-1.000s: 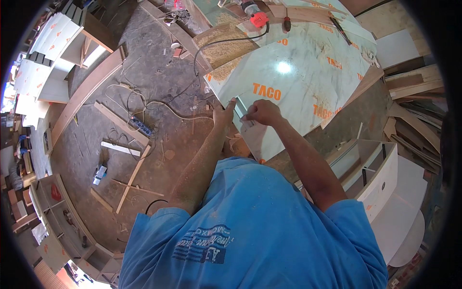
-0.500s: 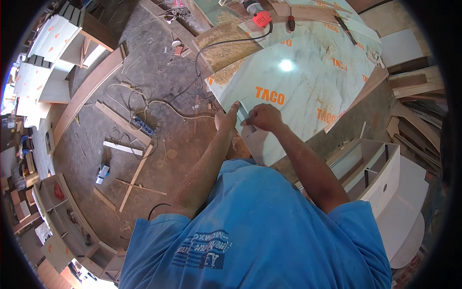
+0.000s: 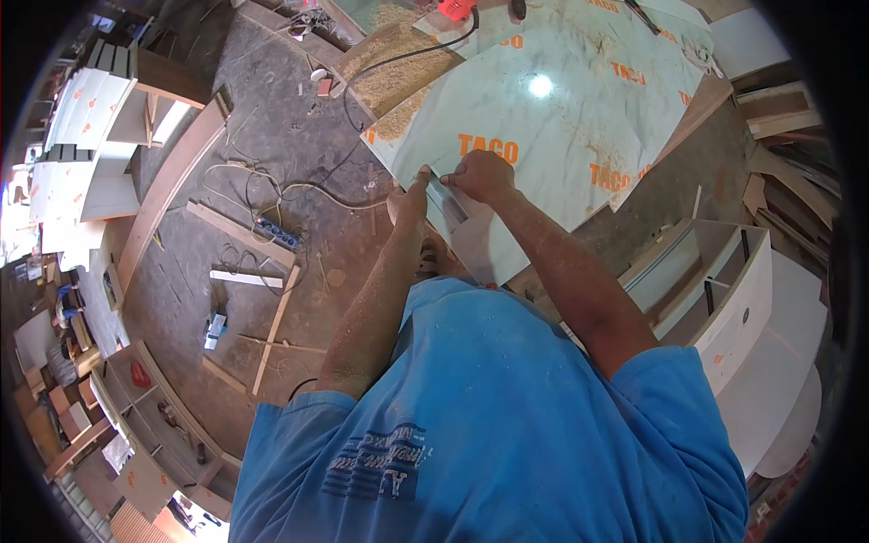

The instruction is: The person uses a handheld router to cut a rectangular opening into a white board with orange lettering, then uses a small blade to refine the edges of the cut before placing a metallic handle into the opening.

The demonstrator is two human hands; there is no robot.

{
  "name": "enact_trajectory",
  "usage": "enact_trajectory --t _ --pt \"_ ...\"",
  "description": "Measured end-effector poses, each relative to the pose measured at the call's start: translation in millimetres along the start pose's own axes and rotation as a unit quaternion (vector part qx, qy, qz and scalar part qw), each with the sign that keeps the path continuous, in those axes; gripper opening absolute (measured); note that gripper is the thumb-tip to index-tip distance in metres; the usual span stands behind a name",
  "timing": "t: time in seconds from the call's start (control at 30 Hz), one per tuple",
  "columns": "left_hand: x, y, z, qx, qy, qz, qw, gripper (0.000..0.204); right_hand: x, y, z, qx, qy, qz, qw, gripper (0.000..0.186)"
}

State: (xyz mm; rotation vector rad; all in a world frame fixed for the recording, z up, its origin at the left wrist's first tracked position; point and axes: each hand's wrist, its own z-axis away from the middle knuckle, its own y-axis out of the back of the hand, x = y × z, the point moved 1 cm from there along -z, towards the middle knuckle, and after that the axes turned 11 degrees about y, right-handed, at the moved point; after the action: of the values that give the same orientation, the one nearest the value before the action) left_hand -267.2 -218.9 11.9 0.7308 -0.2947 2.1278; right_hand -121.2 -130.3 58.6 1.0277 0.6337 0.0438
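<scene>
A glossy white marble-look panel (image 3: pixel 552 136) with orange print lies in front of me, one corner pointing toward my body. At its near left edge, my left hand (image 3: pixel 409 196) grips the border, thumb on top and fingers curled beneath. My right hand (image 3: pixel 483 176) is closed just above the surface, a short way right of the left thumb. What its fingers pinch is hidden. Between the two hands a narrow pale strip (image 3: pixel 444 201) runs along the panel's edge.
A red power tool (image 3: pixel 457 9) sits at the panel's far side, its black cord trailing left past a sawdust-covered board (image 3: pixel 398 68). A blue power strip (image 3: pixel 277 233), cables and wooden battens (image 3: pixel 276 330) lie on the floor at left. An open cabinet frame (image 3: pixel 715 299) stands at right.
The view has shifted, so the panel and both hands sit slightly farther left and up. My right hand remains closed beside the left, which keeps its grip on the edge.
</scene>
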Motion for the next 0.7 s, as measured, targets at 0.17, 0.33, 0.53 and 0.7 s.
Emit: enact_trajectory --t 0.17,0.33,0.53,0.7 --pt "-16 9 28 -0.112 0.007 -0.004 0.994 0.053 27 7 24 0.029 0.076 -0.139 0.987 0.047" --pt "-57 -3 59 -0.122 -0.05 -0.026 0.991 0.047 95 17 96 0.106 -0.024 -0.441 0.891 0.035" --pt "-57 -13 70 -0.049 -0.037 -0.067 0.996 0.047 169 15 205 0.19 -0.064 -0.474 0.857 0.031" --pt "-60 -10 63 -0.041 -0.037 -0.102 0.993 0.052 198 -4 254 0.174 -0.1 -0.508 0.838 0.028"
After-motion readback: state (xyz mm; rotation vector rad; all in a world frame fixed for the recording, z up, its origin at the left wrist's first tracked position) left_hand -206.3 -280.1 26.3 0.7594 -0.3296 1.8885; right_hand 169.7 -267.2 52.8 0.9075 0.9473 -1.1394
